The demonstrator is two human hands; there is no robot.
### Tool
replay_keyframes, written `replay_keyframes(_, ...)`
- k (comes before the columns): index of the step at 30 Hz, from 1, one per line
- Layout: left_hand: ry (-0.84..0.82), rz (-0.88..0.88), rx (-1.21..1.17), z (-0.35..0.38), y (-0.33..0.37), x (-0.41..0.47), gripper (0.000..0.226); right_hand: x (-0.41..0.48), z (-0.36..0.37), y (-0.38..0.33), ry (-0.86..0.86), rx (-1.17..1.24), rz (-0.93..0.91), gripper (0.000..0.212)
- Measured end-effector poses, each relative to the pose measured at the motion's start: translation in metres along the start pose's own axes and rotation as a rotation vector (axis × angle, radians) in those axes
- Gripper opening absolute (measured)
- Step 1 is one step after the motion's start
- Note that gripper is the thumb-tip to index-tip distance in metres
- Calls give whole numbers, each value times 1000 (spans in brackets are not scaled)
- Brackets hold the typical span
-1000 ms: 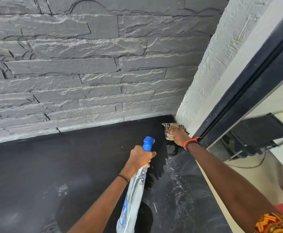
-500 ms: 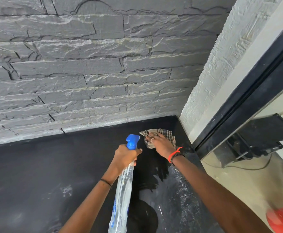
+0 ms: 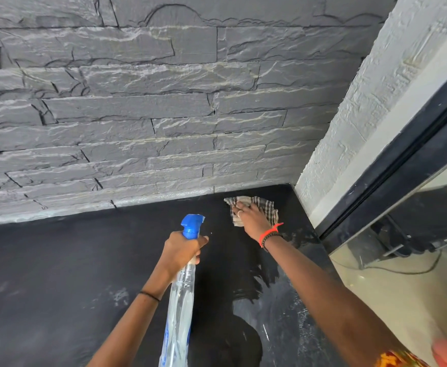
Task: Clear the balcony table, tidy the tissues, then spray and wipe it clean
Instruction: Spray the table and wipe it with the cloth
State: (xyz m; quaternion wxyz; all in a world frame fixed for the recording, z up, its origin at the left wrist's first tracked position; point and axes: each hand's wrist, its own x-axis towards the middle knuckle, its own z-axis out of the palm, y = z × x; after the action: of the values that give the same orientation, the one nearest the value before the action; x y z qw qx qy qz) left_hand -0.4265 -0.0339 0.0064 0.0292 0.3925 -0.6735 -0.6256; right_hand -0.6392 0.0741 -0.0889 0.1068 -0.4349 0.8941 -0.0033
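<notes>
1. Your right hand (image 3: 253, 218) lies flat on the checked cloth (image 3: 266, 207), with the fingers (image 3: 239, 207) spread and pressing it down on the black counter (image 3: 58, 287). The hand does not clench the cloth; it only pins it under the palm.
2. The cloth is directly under these fingers and shows a little past their tips, near the stone wall (image 3: 137, 115) and not far from the corner where the white wall (image 3: 363, 102) begins.
3. Your left hand (image 3: 182, 250) is clenched around the neck of the spray bottle (image 3: 180, 308). The blue nozzle (image 3: 192, 225) stands above the fingers and points toward the stone wall. The long axis of the bottle runs from the nozzle back toward your body, with the clear body below the hand.
4. I cannot tell if a finger sits on the trigger.
5. The wet, shiny part of the counter is behind your right fingers, along your right forearm. The dull, dusty part is on the left of both hands, beyond the left fingers.
6. I judge that the spraying and wiping step is in progress and the clearing is done, as no items show on the counter.
7. The dry part lies to the left of the cloth, so the right hand probably has to sweep leftward in front of the nozzle. The left hand is nearer to this dry part, so it is well placed to spray there first.
</notes>
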Motion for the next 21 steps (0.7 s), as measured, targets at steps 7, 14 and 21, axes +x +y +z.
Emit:
replay_keyframes(7, -16, 11, -5, 17, 6, -4, 18, -103, 29, 28, -12, 5, -135, 80)
replay_keyframes(14, -58, 16, -13, 37, -1, -17, 17, -84, 18, 70, -32, 45, 99, 84)
replay_keyframes(21, -64, -25, 48, 59, -13, -31, 20, -80, 24, 37, -57, 31, -14, 82)
